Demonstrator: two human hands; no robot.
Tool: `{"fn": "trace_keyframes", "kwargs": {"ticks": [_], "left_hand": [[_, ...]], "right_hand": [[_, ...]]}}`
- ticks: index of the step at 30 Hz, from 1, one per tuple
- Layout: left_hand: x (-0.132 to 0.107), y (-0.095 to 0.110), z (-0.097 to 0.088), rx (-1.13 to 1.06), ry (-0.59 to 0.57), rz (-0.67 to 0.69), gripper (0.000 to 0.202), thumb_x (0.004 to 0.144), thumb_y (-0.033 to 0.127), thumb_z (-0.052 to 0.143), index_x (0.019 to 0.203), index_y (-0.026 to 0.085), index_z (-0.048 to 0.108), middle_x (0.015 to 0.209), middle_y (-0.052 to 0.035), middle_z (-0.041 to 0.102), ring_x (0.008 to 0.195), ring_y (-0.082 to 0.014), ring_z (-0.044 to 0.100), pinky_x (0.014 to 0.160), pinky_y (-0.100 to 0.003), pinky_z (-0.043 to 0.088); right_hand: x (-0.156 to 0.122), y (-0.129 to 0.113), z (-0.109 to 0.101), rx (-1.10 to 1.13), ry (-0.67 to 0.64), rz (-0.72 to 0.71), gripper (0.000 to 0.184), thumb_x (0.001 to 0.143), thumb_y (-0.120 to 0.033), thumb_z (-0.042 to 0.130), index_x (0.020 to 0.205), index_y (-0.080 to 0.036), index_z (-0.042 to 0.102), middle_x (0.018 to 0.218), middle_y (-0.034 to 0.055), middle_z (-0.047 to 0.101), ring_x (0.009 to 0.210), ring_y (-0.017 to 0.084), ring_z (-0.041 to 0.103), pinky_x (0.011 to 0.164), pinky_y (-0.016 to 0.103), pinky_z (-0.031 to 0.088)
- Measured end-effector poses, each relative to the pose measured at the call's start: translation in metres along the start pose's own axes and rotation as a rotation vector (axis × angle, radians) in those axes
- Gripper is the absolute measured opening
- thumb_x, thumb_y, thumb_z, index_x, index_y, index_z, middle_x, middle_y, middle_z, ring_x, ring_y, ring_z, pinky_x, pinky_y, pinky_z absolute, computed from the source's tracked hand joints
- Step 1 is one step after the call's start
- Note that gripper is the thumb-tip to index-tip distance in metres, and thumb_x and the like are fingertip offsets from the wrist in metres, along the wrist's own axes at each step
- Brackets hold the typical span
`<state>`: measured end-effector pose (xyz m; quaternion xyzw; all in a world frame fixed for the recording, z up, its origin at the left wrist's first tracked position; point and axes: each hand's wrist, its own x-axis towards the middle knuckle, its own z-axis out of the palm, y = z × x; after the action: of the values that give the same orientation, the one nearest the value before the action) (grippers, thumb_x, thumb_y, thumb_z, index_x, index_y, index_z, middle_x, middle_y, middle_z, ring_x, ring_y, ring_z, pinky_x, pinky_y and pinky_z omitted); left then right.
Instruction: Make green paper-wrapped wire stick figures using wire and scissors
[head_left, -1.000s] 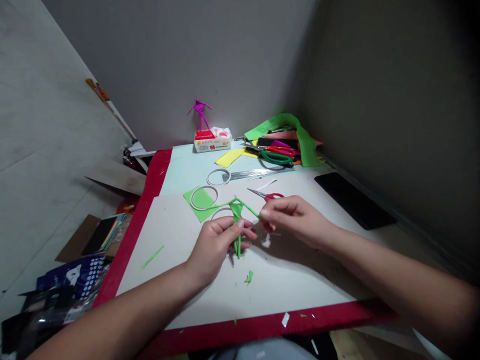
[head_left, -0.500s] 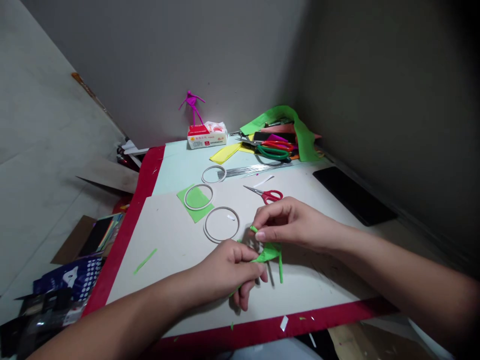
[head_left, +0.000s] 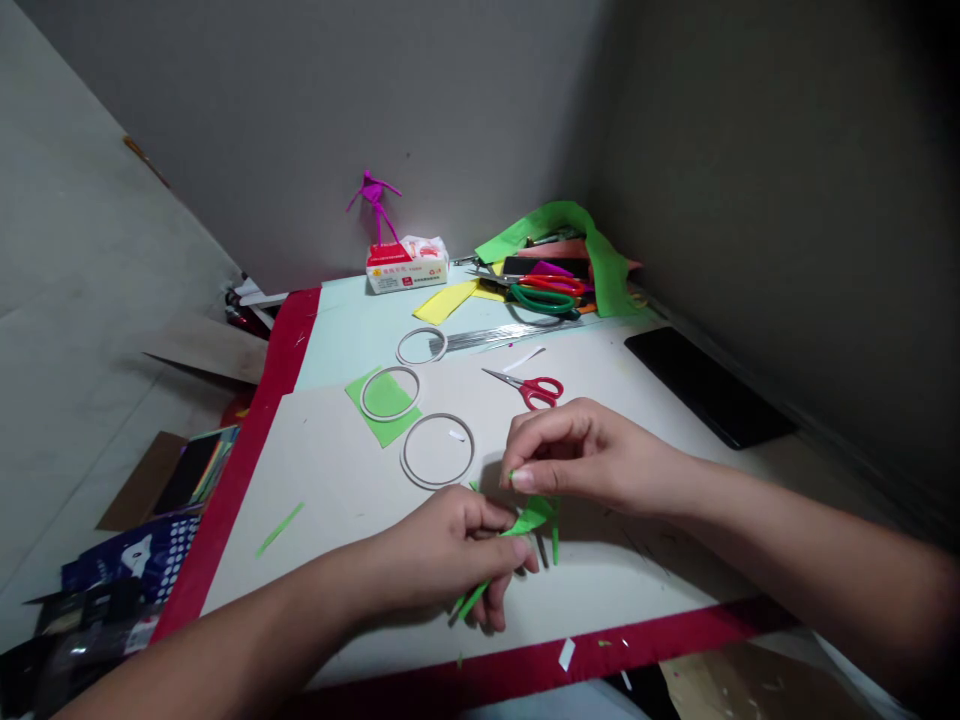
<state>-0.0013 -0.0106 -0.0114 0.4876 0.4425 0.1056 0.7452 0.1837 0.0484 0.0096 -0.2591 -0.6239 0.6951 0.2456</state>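
My left hand grips the lower part of a bent green paper-wrapped figure near the board's front, with one green strip sticking out below my fingers. My right hand pinches a thin green end of the figure between thumb and fingertips. Part of the figure is hidden behind both hands. Red-handled scissors lie closed just beyond my right hand, not touching it. A thin white ring lies just beyond my left hand.
A second ring rests on a green paper square, and a third lies near silver wires. Further back are a magenta wire figure, a tissue pack, and a pile of scissors and paper. A black tablet lies at right.
The green figure has swung from upright at the middle of the board to lying sideways, lower and to the right. Both hands moved with it. The view has drifted slightly.
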Motion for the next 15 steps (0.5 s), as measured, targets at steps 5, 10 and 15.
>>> {"fn": "trace_keyframes", "kwargs": {"ticks": [5, 10, 15], "left_hand": [[-0.002, 0.001, -0.002, -0.04, -0.018, 0.005, 0.028, 0.084, 0.04, 0.058, 0.081, 0.014, 0.065, 0.048, 0.0024, 0.058, 0.039, -0.0083, 0.051, 0.045, -0.019, 0.041], [-0.003, 0.004, -0.012, -0.173, -0.04, 0.079, 0.049, 0.089, 0.053, 0.046, 0.085, 0.01, 0.069, 0.057, -0.0048, 0.063, 0.044, -0.0121, 0.059, 0.043, -0.021, 0.043], [-0.003, 0.009, -0.024, -0.359, 0.029, 0.133, 0.056, 0.089, 0.058, 0.04, 0.083, 0.011, 0.07, 0.058, -0.0093, 0.066, 0.045, -0.0162, 0.063, 0.04, -0.021, 0.042]], "right_hand": [[0.0, 0.0, 0.003, 0.0, 0.061, 0.019, 0.01, 0.078, -0.023, 0.071, 0.076, -0.013, 0.07, 0.068, -0.0005, 0.061, 0.062, 0.009, 0.054, 0.059, 0.021, 0.044], [0.002, 0.004, -0.003, 0.128, 0.169, 0.038, 0.016, 0.076, -0.029, 0.073, 0.079, -0.015, 0.065, 0.06, -0.0029, 0.057, 0.049, 0.007, 0.05, 0.048, 0.019, 0.04], [0.002, 0.002, -0.011, 0.262, 0.187, 0.051, 0.015, 0.075, -0.025, 0.074, 0.081, -0.015, 0.063, 0.064, -0.0016, 0.061, 0.05, 0.007, 0.054, 0.05, 0.019, 0.043]]}}
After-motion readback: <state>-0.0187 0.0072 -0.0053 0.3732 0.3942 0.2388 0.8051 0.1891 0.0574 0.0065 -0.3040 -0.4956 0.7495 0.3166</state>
